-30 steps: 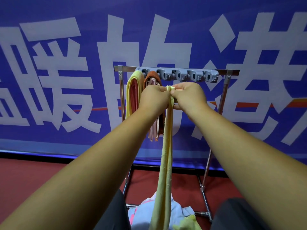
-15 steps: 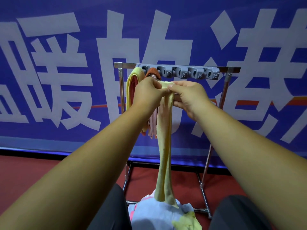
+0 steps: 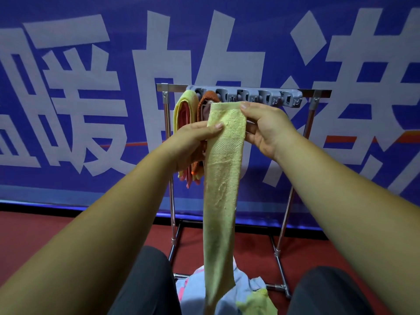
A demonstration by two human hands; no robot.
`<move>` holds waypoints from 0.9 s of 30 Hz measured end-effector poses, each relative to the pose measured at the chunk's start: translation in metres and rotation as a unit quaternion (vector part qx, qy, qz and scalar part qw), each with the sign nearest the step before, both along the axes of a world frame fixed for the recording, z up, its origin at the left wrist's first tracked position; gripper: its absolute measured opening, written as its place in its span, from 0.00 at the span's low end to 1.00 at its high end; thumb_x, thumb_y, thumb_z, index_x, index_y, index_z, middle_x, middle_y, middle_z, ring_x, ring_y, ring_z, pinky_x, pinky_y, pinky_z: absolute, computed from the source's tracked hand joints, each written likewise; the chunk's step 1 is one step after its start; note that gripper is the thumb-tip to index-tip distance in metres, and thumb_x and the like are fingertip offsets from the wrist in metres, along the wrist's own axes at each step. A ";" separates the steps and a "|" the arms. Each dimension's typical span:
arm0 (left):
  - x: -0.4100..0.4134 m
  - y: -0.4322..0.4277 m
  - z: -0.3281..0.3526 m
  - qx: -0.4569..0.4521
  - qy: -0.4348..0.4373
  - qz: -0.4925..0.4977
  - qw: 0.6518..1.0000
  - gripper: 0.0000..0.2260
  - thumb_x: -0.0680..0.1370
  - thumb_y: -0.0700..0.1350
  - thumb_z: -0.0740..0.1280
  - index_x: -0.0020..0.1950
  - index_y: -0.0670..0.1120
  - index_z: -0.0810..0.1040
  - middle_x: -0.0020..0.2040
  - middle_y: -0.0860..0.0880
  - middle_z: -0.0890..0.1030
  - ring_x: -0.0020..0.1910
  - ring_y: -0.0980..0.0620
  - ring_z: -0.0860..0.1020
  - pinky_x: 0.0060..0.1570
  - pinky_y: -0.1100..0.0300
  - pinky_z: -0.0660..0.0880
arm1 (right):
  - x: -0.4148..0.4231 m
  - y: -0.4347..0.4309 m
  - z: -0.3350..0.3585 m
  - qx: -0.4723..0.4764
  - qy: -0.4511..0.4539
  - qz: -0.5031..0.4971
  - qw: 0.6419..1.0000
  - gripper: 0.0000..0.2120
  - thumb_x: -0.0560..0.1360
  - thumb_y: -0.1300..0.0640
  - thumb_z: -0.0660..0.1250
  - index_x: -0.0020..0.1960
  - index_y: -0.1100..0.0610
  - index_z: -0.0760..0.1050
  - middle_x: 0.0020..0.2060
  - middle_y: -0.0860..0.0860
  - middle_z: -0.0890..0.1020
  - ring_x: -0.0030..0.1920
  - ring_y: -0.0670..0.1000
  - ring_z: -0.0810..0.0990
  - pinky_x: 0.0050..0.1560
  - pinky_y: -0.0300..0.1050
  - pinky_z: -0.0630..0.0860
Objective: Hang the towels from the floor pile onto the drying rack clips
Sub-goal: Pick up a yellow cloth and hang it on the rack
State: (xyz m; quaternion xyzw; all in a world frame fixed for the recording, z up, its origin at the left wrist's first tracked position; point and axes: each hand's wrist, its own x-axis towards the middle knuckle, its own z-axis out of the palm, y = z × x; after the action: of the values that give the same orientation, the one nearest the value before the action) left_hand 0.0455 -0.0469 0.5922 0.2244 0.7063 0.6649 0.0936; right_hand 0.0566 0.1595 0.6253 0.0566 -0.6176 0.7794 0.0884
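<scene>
Seen from the head camera, the left hand (image 3: 193, 137) pinches the left edge of a long pale-yellow towel (image 3: 223, 178) and the right hand (image 3: 266, 128) pinches its upper right corner. Each grip is closed on the cloth, holding its top edge just below the grey clip strip (image 3: 272, 97) of the drying rack (image 3: 172, 87). The towel hangs straight down, its lower end in front of the floor pile (image 3: 245, 289) at the rack's foot; a yellow-and-pink towel (image 3: 184, 110) and an orange towel (image 3: 204, 103) hang from the leftmost clips.
</scene>
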 end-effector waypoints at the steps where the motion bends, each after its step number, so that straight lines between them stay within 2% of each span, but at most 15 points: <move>1: 0.003 0.002 0.003 0.007 0.006 0.001 1.000 0.18 0.83 0.53 0.70 0.67 0.42 0.81 0.51 0.48 0.85 0.48 0.50 0.84 0.48 0.55 0.81 | 0.001 0.000 -0.001 -0.001 0.001 -0.003 1.000 0.11 0.82 0.60 0.70 0.64 0.61 0.82 0.55 0.59 0.88 0.55 0.60 0.89 0.53 0.57 0.87; 3: 0.009 0.006 0.008 0.017 0.021 0.002 1.000 0.14 0.85 0.51 0.67 0.66 0.44 0.80 0.45 0.51 0.85 0.42 0.53 0.84 0.43 0.56 0.82 | 0.001 0.001 -0.003 -0.021 0.005 -0.005 1.000 0.12 0.82 0.60 0.70 0.64 0.62 0.83 0.56 0.59 0.88 0.52 0.58 0.89 0.47 0.53 0.86; 5: 0.011 0.010 0.012 0.037 0.030 0.000 0.999 0.14 0.85 0.52 0.67 0.67 0.46 0.80 0.54 0.42 0.86 0.52 0.41 0.86 0.54 0.46 0.84 | 0.002 0.002 -0.006 -0.055 0.004 0.019 0.998 0.15 0.83 0.56 0.70 0.67 0.61 0.82 0.59 0.59 0.87 0.55 0.57 0.88 0.50 0.53 0.86; 6: 0.011 0.012 0.014 0.050 0.027 0.001 0.998 0.15 0.85 0.53 0.67 0.68 0.47 0.80 0.61 0.39 0.84 0.60 0.34 0.83 0.61 0.39 0.81 | 0.003 0.003 -0.009 -0.067 -0.003 0.047 0.997 0.19 0.84 0.51 0.69 0.69 0.61 0.81 0.62 0.60 0.86 0.60 0.59 0.87 0.55 0.54 0.85; 7: 0.011 0.014 0.016 0.063 0.019 0.008 0.998 0.15 0.85 0.53 0.67 0.69 0.48 0.80 0.65 0.37 0.82 0.65 0.32 0.81 0.65 0.36 0.79 | 0.006 0.002 -0.013 -0.065 -0.016 0.083 0.994 0.24 0.84 0.44 0.67 0.71 0.61 0.80 0.65 0.60 0.84 0.64 0.61 0.85 0.62 0.56 0.83; 9: 0.012 0.018 0.020 0.080 -0.001 0.030 0.996 0.14 0.85 0.52 0.66 0.69 0.49 0.80 0.65 0.39 0.83 0.65 0.36 0.82 0.63 0.39 0.80 | 0.011 0.003 -0.026 -0.045 -0.049 0.170 0.983 0.39 0.81 0.29 0.59 0.72 0.61 0.79 0.67 0.61 0.83 0.68 0.62 0.82 0.70 0.60 0.77; 10: 0.012 0.020 0.021 0.085 -0.011 0.043 0.995 0.14 0.86 0.52 0.65 0.70 0.49 0.79 0.63 0.40 0.84 0.63 0.38 0.83 0.60 0.42 0.82 | 0.013 0.003 -0.035 -0.044 -0.066 0.206 0.975 0.43 0.79 0.25 0.56 0.73 0.61 0.78 0.67 0.62 0.82 0.69 0.62 0.82 0.72 0.62 0.75; 12: 0.008 0.021 0.021 0.107 -0.033 0.067 0.991 0.15 0.86 0.51 0.65 0.71 0.48 0.77 0.61 0.41 0.85 0.59 0.41 0.86 0.55 0.47 0.84 | 0.017 0.003 -0.057 -0.038 -0.080 0.256 0.963 0.47 0.77 0.22 0.52 0.75 0.59 0.77 0.69 0.62 0.82 0.70 0.63 0.80 0.74 0.64 0.73; 15: -0.001 0.020 0.016 0.133 -0.072 0.102 0.983 0.15 0.87 0.49 0.64 0.71 0.44 0.73 0.61 0.40 0.85 0.57 0.42 0.86 0.55 0.47 0.85 | 0.020 0.001 -0.093 -0.024 -0.096 0.282 0.954 0.42 0.78 0.26 0.55 0.77 0.56 0.74 0.70 0.60 0.81 0.70 0.62 0.80 0.70 0.63 0.76; 18: -0.014 0.016 0.003 0.150 -0.107 0.136 0.973 0.14 0.87 0.48 0.62 0.70 0.42 0.72 0.60 0.39 0.85 0.57 0.42 0.86 0.55 0.47 0.85 | 0.020 0.001 -0.126 0.005 -0.139 0.246 0.959 0.29 0.77 0.41 0.68 0.69 0.60 0.80 0.63 0.59 0.86 0.62 0.57 0.86 0.61 0.55 0.83; 21: -0.029 0.011 -0.014 0.149 -0.142 0.178 0.962 0.18 0.87 0.48 0.63 0.73 0.39 0.71 0.58 0.40 0.86 0.55 0.43 0.87 0.50 0.50 0.86 | 0.018 0.002 -0.151 0.041 -0.157 0.221 0.962 0.20 0.73 0.53 0.75 0.62 0.62 0.84 0.58 0.60 0.87 0.55 0.57 0.88 0.58 0.54 0.85; 24: -0.040 0.011 -0.034 0.104 -0.159 0.206 0.960 0.18 0.86 0.52 0.65 0.68 0.41 0.74 0.53 0.41 0.87 0.50 0.45 0.88 0.47 0.51 0.86 | 0.016 0.004 -0.170 0.046 -0.169 0.202 0.964 0.20 0.71 0.55 0.76 0.60 0.62 0.84 0.55 0.61 0.88 0.53 0.57 0.88 0.56 0.53 0.85; 27: -0.049 0.015 -0.059 0.027 -0.162 0.217 0.962 0.22 0.82 0.60 0.67 0.66 0.43 0.77 0.54 0.40 0.88 0.52 0.41 0.88 0.54 0.45 0.85 | 0.013 0.003 -0.185 0.028 -0.178 0.180 0.967 0.18 0.74 0.55 0.76 0.62 0.62 0.84 0.55 0.60 0.88 0.53 0.58 0.88 0.56 0.53 0.85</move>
State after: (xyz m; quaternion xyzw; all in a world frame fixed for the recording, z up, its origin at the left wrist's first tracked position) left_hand -0.0037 -0.0323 0.5328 -0.0422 0.6952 0.7155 0.0542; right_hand 0.0694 0.1627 0.4403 0.0290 -0.6247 0.7624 -0.1662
